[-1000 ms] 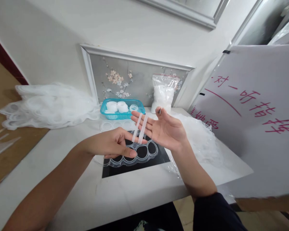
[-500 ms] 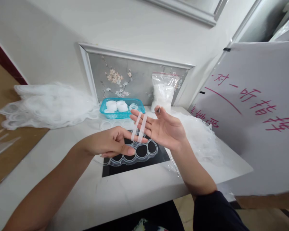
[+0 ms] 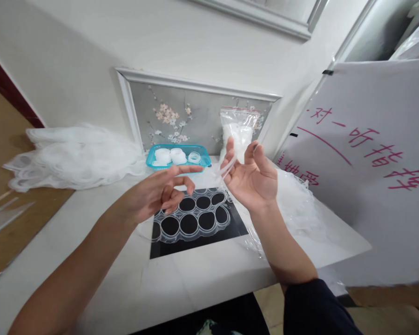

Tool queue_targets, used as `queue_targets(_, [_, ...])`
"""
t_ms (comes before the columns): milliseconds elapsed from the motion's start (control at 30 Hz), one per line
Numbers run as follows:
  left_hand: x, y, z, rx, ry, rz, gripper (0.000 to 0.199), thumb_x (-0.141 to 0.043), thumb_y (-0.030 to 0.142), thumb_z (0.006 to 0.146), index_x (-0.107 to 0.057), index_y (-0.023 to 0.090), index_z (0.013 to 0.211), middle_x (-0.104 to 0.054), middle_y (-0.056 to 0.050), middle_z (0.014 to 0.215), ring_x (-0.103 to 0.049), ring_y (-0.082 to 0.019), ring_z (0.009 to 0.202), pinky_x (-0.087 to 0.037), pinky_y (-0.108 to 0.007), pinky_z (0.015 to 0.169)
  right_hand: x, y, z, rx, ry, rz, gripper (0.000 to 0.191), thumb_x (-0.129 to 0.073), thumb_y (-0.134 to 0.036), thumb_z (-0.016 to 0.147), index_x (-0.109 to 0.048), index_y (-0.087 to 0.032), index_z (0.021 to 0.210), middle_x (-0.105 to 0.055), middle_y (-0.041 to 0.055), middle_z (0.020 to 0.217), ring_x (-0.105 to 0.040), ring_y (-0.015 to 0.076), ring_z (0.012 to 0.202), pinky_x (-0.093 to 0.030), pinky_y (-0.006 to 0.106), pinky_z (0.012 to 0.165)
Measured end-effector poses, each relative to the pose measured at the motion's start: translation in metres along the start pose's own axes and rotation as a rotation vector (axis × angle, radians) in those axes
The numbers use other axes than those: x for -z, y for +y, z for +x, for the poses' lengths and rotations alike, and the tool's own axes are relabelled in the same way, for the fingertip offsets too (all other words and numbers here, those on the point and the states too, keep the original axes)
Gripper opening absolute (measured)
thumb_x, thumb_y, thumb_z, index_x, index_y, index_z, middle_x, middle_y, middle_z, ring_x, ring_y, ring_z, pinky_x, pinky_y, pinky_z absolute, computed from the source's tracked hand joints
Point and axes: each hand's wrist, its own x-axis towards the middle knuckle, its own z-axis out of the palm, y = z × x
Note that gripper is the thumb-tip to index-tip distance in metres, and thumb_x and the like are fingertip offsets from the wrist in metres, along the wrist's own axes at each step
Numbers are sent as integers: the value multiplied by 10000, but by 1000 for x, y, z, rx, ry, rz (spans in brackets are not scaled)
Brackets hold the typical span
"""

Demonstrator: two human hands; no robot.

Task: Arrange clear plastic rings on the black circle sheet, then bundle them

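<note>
My left hand (image 3: pixel 165 190) is raised over the left part of the black mat (image 3: pixel 195 249), its index finger stretched out and the other fingers loosely bent, with nothing in it. My right hand (image 3: pixel 253 186) is turned palm up to the right of the mat. Thin white flexible rings (image 3: pixel 229 168) are looped over its fingers; the exact number is blurred. On the mat lies a translucent sheet (image 3: pixel 197 215) with rows of round holes. Behind the hands a blue basket (image 3: pixel 206 150) holds several stacks of white rings (image 3: pixel 178 156).
A clear zip bag (image 3: pixel 239 130) of white pieces stands against the wall. Translucent sheets (image 3: pixel 80 153) are heaped at the left, and more clear plastic (image 3: pixel 296 200) lies at the right. A whiteboard (image 3: pixel 377 139) with red writing borders the table's right side.
The hands have moved apart. The rings, earlier stretched between both hands, have come off my left index finger and now hang on my right fingers, which have curled.
</note>
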Motion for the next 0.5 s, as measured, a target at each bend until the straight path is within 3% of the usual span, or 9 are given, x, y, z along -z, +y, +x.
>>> queue_targets(67, [-3,1,2,-56,65,-171,532,-689,573,727,-670,128,1019,-647,-79,900,-567,-128,615,-506,-258,563,3,-3,2,58,25,-2,140,-574,-419,873,-694,-380,812,-669,-110,1155,-590,124,1154,-483,353,1035])
queue_targets(167, [-9,1,2,-69,105,-365,514,-683,626,700,-657,142,872,-631,-83,922,-592,-198,775,-521,-323,690,5,-8,2,111,31,-34,131,-583,-420,867,-693,-380,809,-661,-108,1167,-590,140,1145,-506,350,996])
queue_targets(333, [-22,2,-5,-108,79,-477,479,-542,646,803,-609,171,790,-556,-43,734,-515,-156,609,-461,-306,594,2,-10,-2,145,75,-59,88,-617,-397,843,-686,-353,812,-656,-74,1170,-602,180,1107,-536,387,943])
queue_targets(500, [-31,3,-11,-139,103,-490,495,-481,662,828,-583,180,779,-497,-21,672,-453,-138,554,-419,-292,555,3,-8,-3,150,36,-70,36,-651,-388,826,-679,-367,820,-666,-87,1116,-622,155,1029,-542,346,910])
